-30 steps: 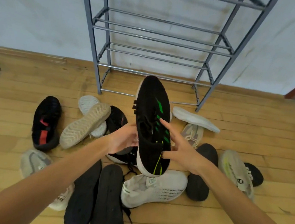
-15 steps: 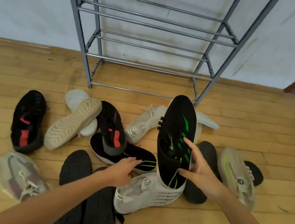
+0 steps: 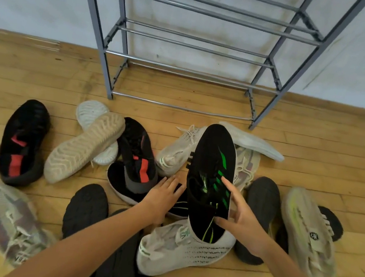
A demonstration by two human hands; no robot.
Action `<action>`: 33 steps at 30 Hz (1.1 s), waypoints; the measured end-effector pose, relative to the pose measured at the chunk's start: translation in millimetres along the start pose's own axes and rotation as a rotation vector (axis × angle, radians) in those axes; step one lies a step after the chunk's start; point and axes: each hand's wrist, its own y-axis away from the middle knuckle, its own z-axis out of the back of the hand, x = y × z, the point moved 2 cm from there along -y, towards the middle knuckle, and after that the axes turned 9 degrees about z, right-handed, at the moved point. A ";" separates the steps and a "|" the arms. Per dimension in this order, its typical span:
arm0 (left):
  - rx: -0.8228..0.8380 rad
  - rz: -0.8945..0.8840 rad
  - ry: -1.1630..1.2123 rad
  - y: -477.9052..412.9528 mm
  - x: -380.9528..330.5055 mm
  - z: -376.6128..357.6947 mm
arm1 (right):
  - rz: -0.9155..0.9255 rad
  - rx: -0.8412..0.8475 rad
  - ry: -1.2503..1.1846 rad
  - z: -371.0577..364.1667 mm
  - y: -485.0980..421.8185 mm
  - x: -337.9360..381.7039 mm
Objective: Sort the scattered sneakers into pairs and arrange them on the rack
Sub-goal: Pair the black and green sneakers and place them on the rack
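Right hand (image 3: pixel 243 224) pinches the black sneaker with green stripes (image 3: pixel 210 181) at its heel end, thumb below, fingers (image 3: pixel 228 185) spread along the upper. Shoe held off the floor, long axis running away from the person, toe toward the rack (image 3: pixel 201 14). Left hand (image 3: pixel 163 195) fingers apart and gripping nothing, palm down, reaching onto the matching black shoe (image 3: pixel 124 191) that lies flat in the pile, just left of the held one. That mate lies crosswise, partly under a black-and-red sneaker (image 3: pixel 138 156), so it likely needs sliding out sideways before lifting. Left hand is clearly the nearer one.

Outward: white knit sneaker (image 3: pixel 186 251) directly beneath the held shoe; its likely partner (image 3: pixel 180 152) lies behind. Second black-and-red shoe (image 3: pixel 23 142) off left, well apart. Wood floor (image 3: pixel 324 155), shoes scattered. Rack shelves bare, standing against a white wall just beyond the pile.
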 end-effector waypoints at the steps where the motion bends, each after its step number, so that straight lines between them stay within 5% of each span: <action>1: -0.001 -0.013 -0.007 -1.6 1.0 -1.1 | -0.004 0.009 0.011 1.1 0.8 -0.7; 6: -0.075 0.005 0.061 4.5 -0.7 2.1 | -0.011 0.010 0.023 4.3 5.0 -3.4; 18: -0.310 -0.307 0.381 65.4 40.2 39.5 | -0.039 -0.011 0.017 28.8 30.8 -23.1; 28: -0.188 -0.643 0.218 102.2 26.4 62.1 | -0.258 0.133 -0.023 4.8 39.3 -65.5; 31: -0.150 -0.705 0.186 112.9 17.0 55.5 | -0.276 0.239 0.224 6.4 30.0 -58.7; 33: -0.131 -0.793 0.116 124.4 4.2 51.9 | -0.277 0.293 0.636 8.3 24.1 -48.4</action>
